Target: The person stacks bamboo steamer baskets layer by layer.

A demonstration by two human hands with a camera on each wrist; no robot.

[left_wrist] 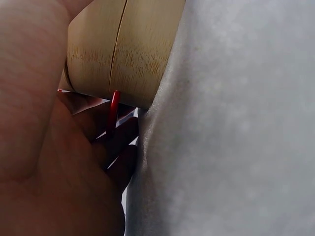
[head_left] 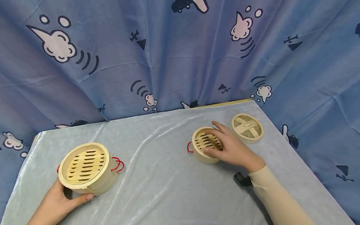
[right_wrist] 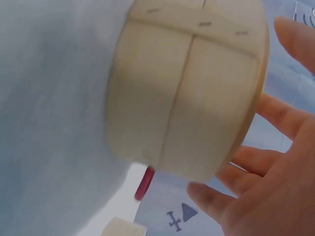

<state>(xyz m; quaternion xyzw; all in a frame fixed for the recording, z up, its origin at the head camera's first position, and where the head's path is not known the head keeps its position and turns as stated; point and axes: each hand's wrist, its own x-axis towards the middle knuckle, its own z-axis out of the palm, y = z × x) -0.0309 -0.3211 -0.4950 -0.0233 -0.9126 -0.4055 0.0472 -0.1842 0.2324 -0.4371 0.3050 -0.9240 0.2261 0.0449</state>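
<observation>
Bamboo, pale and round, close in on the left side of the table (head_left: 151,185): a large steamer (head_left: 88,167), slatted floor facing up. Round its near left side, the left hand (head_left: 60,198), thumb along the near wall, other fingers curved past a red handle (left_wrist: 113,110) in the wrist view; a holding wrap, firmness impossible to judge. No long axis on so round a basket, only a line from handle to handle, roughly left to right, with the left hand toward the left end and red loops (head_left: 117,163) at the right.

Farther off and well to the right, a small steamer (head_left: 204,141), standing on the table, directly under the fingers of the right hand (head_left: 231,147). Right hand extended from the near right, fingers spread wide, thumb over the near rim, forefinger over the far rim, no closed hold showing. Main relation here: small steamer ahead and to the right of the large one, well apart from it, right hand by far the nearer. Single red handle (head_left: 189,147) visible on it, facing the large steamer.

Beyond, flat on the table and untouched, a round lid (head_left: 247,128), right of the small steamer and near the right hand. Farthest, blue curtain (head_left: 176,75).
</observation>
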